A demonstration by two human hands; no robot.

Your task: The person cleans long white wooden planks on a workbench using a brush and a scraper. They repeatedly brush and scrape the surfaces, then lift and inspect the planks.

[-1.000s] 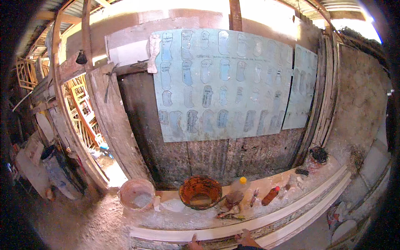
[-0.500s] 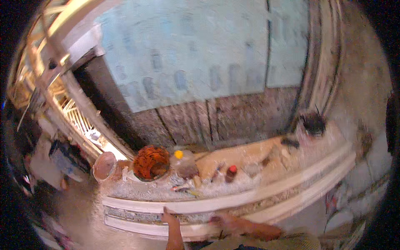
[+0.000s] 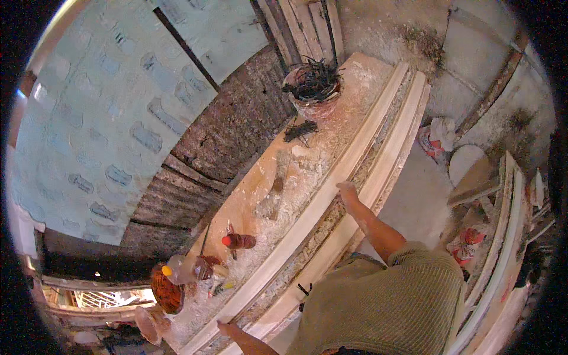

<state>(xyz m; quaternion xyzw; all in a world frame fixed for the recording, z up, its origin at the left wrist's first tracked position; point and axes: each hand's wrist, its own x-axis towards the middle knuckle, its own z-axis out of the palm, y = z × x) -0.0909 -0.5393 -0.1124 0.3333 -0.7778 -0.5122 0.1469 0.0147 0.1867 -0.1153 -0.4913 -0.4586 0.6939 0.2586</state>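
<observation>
Two long pale wooden boards lie side by side along a dusty workbench (image 3: 245,236), with shavings in the gap between them. My right hand (image 3: 349,194) grips the inner edge of the far board (image 3: 316,219), about midway along it. Close to that board's lower left end, my left hand (image 3: 227,329) holds the same edge; its fingers are partly hidden. The near board (image 3: 331,248) runs parallel, closer to my body, and passes under my forearms.
On the bench stand a red-capped bottle (image 3: 241,241), a yellow-capped bottle (image 3: 182,269), an orange-brown container (image 3: 167,290) and a bucket of dark strips (image 3: 313,86). A flat metal blade (image 3: 278,183) lies among shavings. More long timbers (image 3: 503,236) lean at the right.
My view has turned to the right, so the bench now runs diagonally. My right hand has moved along to the far board's middle; my left remains toward its left end.
</observation>
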